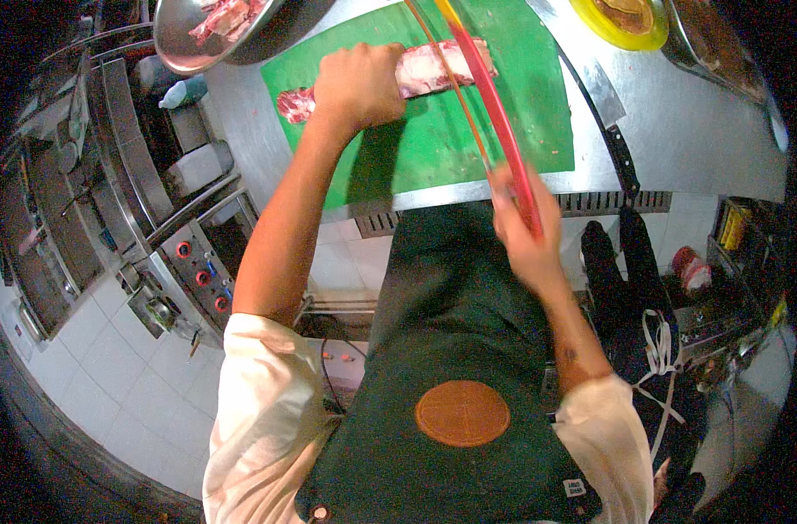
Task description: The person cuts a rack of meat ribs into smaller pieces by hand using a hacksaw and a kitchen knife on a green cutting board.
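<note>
My left hand (pixel 366 85) presses down and grips a long strip of raw meat (pixel 428 69), pale with fat on top and red at both ends. The strip lies across a green cutting board (pixel 431 150). In my right hand (pixel 533 236) is the handle end of a bow saw (pixel 493 111) with a red and yellow frame. Its thin brownish blade (pixel 462 101) crosses over the meat to the right of my left hand. Motion blurs the right hand, and I cannot tell how deep the blade sits. The saw's far end is out of view.
A steel bowl (pixel 166 46) holding meat pieces stands at the upper left of the steel table (pixel 686 137). Right of the board lies a black-handled cleaver (pixel 601 92). Beyond it are a yellow-rimmed container (pixel 659 36) and a metal pan (pixel 690 46). Another person's dark-clothed legs (pixel 641 262) appear at right.
</note>
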`<state>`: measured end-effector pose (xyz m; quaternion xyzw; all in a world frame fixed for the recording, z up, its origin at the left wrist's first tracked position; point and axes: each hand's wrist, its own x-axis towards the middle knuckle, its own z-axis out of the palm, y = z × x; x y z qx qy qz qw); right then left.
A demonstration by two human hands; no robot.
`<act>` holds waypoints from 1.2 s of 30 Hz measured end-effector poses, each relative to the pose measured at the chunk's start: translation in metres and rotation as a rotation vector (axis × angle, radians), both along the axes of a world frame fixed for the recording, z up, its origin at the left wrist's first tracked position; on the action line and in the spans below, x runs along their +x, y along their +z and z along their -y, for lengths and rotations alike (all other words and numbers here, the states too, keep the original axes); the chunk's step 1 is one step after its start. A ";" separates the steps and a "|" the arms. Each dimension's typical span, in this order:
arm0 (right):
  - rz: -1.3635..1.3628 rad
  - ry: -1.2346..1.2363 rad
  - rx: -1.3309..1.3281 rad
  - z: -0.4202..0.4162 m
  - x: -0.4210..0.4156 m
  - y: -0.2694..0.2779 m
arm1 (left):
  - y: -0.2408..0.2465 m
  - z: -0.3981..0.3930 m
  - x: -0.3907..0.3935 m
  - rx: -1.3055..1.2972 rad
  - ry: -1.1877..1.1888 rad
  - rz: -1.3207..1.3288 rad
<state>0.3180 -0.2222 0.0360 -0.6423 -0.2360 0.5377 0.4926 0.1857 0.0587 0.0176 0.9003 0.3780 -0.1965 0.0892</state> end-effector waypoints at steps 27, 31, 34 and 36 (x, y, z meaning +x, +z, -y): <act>-0.125 -0.021 0.103 -0.056 0.030 0.010 | -0.013 0.027 0.002 0.493 -0.094 0.386; -0.005 0.060 0.044 -0.059 0.025 -0.006 | -0.030 0.022 0.010 0.507 0.002 0.273; -0.103 0.004 0.023 -0.035 0.022 -0.005 | -0.032 0.008 0.008 0.343 0.007 0.253; -0.050 0.046 -0.123 0.026 0.016 0.006 | -0.022 0.005 0.008 0.264 -0.002 0.231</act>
